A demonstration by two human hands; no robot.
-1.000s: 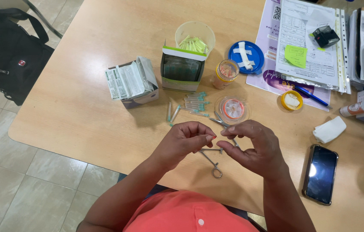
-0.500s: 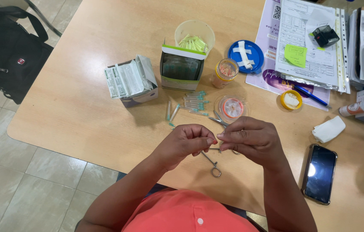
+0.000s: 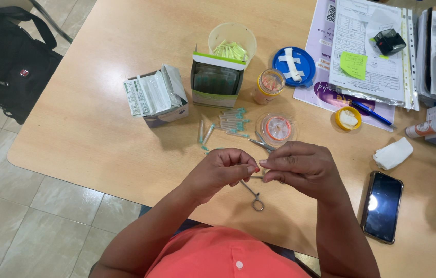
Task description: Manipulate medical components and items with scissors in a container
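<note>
Both forearms reached forward from the body, the left hand [image 3: 223,170] and right hand [image 3: 303,167] curled knuckles-up, their fingers [image 3: 253,169] pinched and meeting tip to tip.

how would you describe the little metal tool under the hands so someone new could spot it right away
Start at the wooden table and find the two hands meeting near its front edge, the left hand and the right hand. Just below them lies the thin metal clamp, ending in a ring handle. Unlike the teal-capped needles scattered further back, it is all bare steel.
</note>
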